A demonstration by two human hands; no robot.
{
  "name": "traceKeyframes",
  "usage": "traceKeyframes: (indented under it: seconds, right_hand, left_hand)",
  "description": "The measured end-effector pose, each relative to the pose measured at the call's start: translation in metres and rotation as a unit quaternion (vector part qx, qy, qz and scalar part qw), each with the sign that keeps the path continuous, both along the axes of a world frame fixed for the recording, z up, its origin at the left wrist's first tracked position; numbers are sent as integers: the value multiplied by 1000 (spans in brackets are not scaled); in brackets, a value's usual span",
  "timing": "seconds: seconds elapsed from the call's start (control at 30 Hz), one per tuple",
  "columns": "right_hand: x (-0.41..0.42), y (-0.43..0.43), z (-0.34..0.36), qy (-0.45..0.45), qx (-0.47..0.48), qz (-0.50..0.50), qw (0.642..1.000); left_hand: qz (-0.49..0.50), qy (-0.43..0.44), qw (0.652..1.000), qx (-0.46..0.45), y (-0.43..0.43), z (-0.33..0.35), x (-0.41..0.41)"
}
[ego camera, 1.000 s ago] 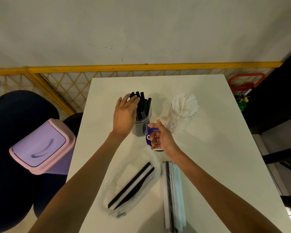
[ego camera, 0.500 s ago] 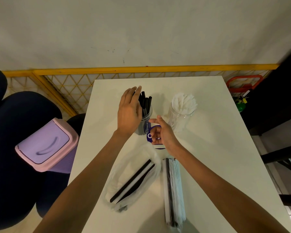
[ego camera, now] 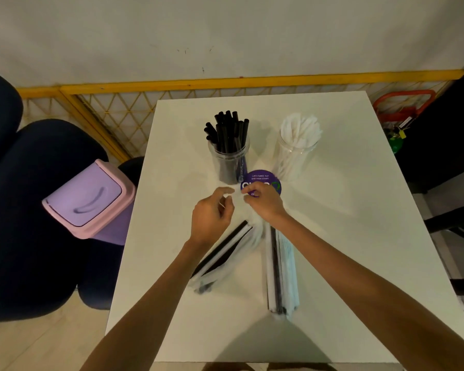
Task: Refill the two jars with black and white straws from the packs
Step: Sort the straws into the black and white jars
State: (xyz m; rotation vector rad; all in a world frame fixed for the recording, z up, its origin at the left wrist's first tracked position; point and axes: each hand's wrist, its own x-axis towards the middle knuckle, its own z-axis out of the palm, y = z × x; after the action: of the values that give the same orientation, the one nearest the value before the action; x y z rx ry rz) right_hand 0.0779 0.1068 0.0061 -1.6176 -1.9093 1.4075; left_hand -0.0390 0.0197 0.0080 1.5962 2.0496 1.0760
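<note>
Left hand (ego camera: 212, 218) and right hand (ego camera: 265, 204), nearly touching, pinch the far mouth of the bag (ego camera: 232, 250), whose length slants back under the left forearm.

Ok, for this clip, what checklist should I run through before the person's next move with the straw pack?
1. Left hand and right hand both pinch the left pack's top edge: ok.
2. Left pack open enough to draw straws: cannot tell, blurred.
3. Black-straw jar upright, clear of hands: ok.
4. White-straw jar upright: ok.
5. Right pack lying on the table, untouched: ok.
</note>
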Motion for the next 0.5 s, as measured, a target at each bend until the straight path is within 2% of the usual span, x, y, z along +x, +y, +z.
traceKeyframes:
  seconds: [0.13,0.23,0.4,0.5]
  right_hand:
    - [3,-15,-13,-65,-10,51,997]
    - [3,-20,-16,-78,-37,59,995]
    - [-6,-19,-17,-74,-39,66,994]
    - [-17,-13,-13,-39,-39,80,995]
  left_hand:
    - [4,11,995,-98,-24,-31,2]
    - [16,14,987,-162,-34,-45,1]
    - [19,34,978,-206,-43,-55,-12]
    - [19,37,975,-218,-46,-56,-21]
